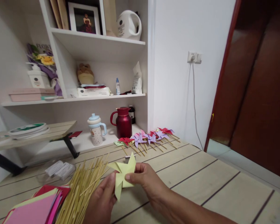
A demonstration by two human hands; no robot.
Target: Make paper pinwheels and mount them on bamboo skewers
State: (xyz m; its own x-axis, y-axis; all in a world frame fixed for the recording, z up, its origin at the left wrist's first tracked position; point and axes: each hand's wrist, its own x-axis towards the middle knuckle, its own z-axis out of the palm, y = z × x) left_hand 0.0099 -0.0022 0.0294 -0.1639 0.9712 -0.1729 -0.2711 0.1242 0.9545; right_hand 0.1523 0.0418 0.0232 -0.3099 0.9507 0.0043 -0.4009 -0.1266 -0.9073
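Note:
A pale yellow paper pinwheel (124,170) with folded, pointed blades is held up over the table between both hands. My left hand (101,199) pinches its left side between thumb and fingers. On the right, my right hand (151,182) presses its thumb near the pinwheel's centre, with the fingers behind the paper. No stick shows on this pinwheel. Just left of my left hand lies a bundle of thin wooden sticks (81,183). A stack of coloured paper sheets (34,209) sits at the lower left. Behind the hands, a small grey object (130,159) is partly covered by the pinwheel.
Several finished pinwheels on sticks (151,138) lie along the table's far edge. Behind them stand a red thermos jug (123,123) and a speckled cup (96,130). A clear plastic box (57,171) holds white packets. A raised small table (58,128) is at the left.

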